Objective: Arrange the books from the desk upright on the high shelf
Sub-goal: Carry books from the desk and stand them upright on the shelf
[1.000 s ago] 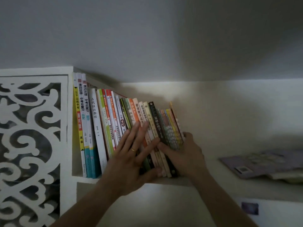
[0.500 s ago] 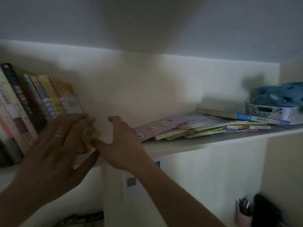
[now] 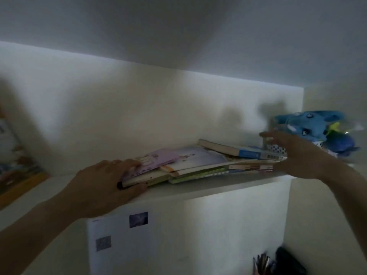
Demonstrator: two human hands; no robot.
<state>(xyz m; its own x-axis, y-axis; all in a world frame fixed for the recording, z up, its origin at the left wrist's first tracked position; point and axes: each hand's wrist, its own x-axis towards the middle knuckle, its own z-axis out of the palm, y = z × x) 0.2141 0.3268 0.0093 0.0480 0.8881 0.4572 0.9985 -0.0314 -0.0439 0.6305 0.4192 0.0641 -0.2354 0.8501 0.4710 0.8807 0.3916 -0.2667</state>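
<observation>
Hands, two — left hand (image 3: 103,183) gripping flat book pile (image 3: 198,167), right hand (image 3: 297,153) spread wide.

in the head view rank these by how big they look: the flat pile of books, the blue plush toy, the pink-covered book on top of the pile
1. Flat pile of books, the widest thing on the shelf.
2. Blue plush toy, clearly smaller than the pile, though the right hand covers part of it.
3. Pink-covered book; the left hand hides its near end, so second and third are close.

Bare shelf (image 3: 65,187) left of flat book pile (image 3: 198,165).
</observation>
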